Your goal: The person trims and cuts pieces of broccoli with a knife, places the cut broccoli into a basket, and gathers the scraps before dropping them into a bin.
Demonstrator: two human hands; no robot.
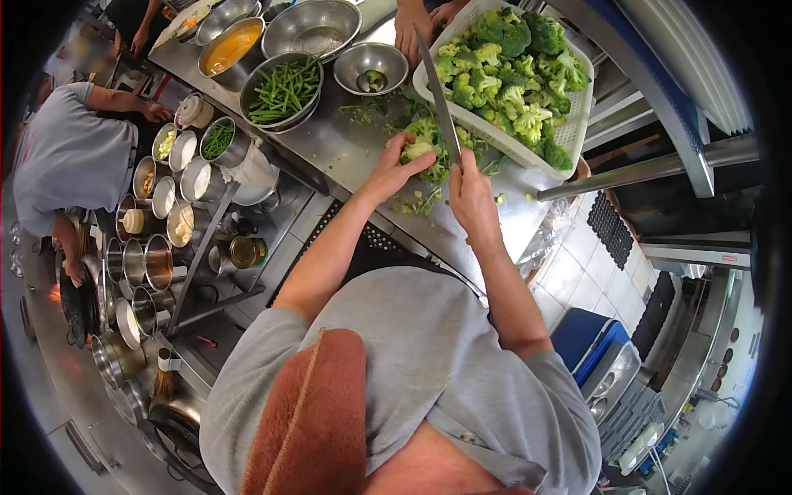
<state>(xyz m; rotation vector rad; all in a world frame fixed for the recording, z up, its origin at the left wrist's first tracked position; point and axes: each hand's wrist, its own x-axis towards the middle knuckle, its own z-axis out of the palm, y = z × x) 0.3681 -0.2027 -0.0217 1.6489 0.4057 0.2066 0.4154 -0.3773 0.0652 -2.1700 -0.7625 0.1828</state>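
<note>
My left hand (pixel 396 169) is wrapped round a broccoli head (pixel 427 147) over the steel table (pixel 330 148). In my right hand (pixel 473 194) is the handle of a long knife (pixel 441 103), its blade pointing away from me, close beside the broccoli. Cut bits and leaves lie scattered around the broccoli. Just to the right, a white perforated crate (pixel 569 136) is full of broccoli florets (pixel 511 78).
Bowls of green beans (pixel 285 92) and orange liquid (pixel 231 48), plus a steel bowl (pixel 371 66), stand at the left. A co-worker's hands (pixel 412 29) are near the crate. Another person (pixel 74 148) works at the stove, beside several pots.
</note>
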